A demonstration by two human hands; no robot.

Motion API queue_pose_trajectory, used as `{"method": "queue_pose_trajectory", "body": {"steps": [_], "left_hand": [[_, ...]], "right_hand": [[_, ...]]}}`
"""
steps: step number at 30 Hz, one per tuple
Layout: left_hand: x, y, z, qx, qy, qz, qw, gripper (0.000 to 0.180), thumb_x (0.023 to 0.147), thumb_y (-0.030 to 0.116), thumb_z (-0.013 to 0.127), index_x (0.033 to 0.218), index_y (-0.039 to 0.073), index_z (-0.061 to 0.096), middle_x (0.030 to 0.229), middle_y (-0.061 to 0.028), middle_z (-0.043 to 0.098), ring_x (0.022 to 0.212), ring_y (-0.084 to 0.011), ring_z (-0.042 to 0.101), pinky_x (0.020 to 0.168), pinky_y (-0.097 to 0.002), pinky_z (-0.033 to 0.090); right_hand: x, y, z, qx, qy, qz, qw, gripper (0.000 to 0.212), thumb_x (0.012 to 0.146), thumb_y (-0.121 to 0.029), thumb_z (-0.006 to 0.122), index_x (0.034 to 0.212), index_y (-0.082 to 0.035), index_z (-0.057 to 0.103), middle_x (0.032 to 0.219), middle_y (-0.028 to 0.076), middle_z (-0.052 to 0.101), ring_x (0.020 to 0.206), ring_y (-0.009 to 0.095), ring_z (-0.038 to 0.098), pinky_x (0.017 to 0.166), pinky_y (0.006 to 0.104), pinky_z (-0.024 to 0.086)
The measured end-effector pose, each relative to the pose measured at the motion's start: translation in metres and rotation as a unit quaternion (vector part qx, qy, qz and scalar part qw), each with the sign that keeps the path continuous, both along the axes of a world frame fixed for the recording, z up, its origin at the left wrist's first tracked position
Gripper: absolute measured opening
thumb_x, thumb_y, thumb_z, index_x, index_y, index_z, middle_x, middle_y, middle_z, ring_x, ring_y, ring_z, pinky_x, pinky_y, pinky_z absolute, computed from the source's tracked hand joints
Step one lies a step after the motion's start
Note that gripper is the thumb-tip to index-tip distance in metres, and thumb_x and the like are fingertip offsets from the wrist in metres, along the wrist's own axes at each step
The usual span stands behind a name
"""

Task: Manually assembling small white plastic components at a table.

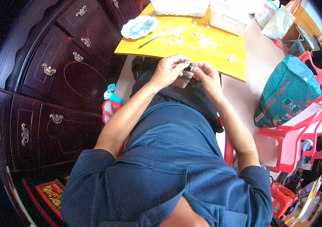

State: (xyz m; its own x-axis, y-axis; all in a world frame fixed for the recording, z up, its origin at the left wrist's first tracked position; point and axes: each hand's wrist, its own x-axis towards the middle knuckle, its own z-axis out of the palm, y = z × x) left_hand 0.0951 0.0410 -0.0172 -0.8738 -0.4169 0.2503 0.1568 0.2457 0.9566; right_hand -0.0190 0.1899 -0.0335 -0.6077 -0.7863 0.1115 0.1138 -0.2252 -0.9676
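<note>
Both hands meet over my lap, just short of the near edge of a yellow table. My left hand pinches a small white piece between thumb and fingertips. In my right hand, thumb and forefinger close on another small pale piece, right beside the first. Whether the two pieces touch is too small to tell. Many similar white pieces lie scattered over the tabletop. A thin dark pen-like tool rests near a scalloped white dish with dark blue-green contents.
White plastic baskets stand at the table's far side. Dark wooden drawers line the left, with a turquoise-capped bottle beside me. On the right are a large teal sack and red plastic chairs. Plastic bags sit farther back.
</note>
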Motion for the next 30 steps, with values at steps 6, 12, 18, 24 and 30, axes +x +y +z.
{"method": "queue_pose_trajectory", "body": {"steps": [6,12,18,24,30], "left_hand": [[-0.001,0.002,-0.001,0.003,-0.007,-0.012,1.000,0.023,0.095,0.011,0.062,0.116,0.001,0.066,0.096,-0.0010,0.068,0.068,-0.0047,0.056,0.061,-0.0198,0.049],[-0.001,0.003,0.000,-0.010,-0.007,-0.011,1.000,0.023,0.095,0.011,0.062,0.116,0.001,0.066,0.096,-0.0010,0.068,0.066,-0.0046,0.056,0.060,-0.0198,0.049],[-0.001,0.001,-0.003,0.003,-0.003,-0.011,1.000,0.023,0.095,0.011,0.062,0.116,0.002,0.066,0.096,-0.0011,0.069,0.066,-0.0045,0.055,0.059,-0.0199,0.048],[-0.002,0.002,-0.003,0.001,-0.001,-0.016,1.000,0.023,0.095,0.011,0.063,0.116,0.002,0.066,0.096,-0.0013,0.069,0.066,-0.0045,0.055,0.060,-0.0199,0.049],[-0.002,0.002,-0.003,-0.004,-0.009,-0.018,1.000,0.024,0.095,0.011,0.062,0.117,0.001,0.066,0.096,-0.0016,0.069,0.067,-0.0044,0.056,0.061,-0.0197,0.049]], "right_hand": [[-0.003,0.000,-0.004,0.006,0.007,0.006,1.000,0.013,0.095,-0.010,0.063,0.106,-0.004,0.065,0.089,-0.001,0.066,0.076,0.006,0.057,0.071,0.0218,0.047],[-0.004,0.000,-0.004,0.008,0.022,0.001,1.000,0.013,0.095,-0.008,0.061,0.105,-0.001,0.065,0.090,0.001,0.067,0.076,0.008,0.058,0.070,0.0231,0.049],[-0.005,0.000,-0.006,0.013,0.023,-0.004,1.000,0.012,0.095,-0.008,0.062,0.104,-0.001,0.065,0.088,0.001,0.067,0.075,0.008,0.058,0.070,0.0232,0.049],[-0.007,-0.001,-0.009,0.025,0.033,-0.005,0.999,0.012,0.094,-0.009,0.063,0.103,-0.002,0.066,0.087,0.000,0.067,0.075,0.008,0.059,0.071,0.0231,0.049],[-0.009,-0.001,-0.012,0.034,0.042,-0.002,0.999,0.012,0.095,-0.010,0.063,0.103,-0.002,0.066,0.088,0.001,0.067,0.076,0.007,0.059,0.071,0.0233,0.049]]}}
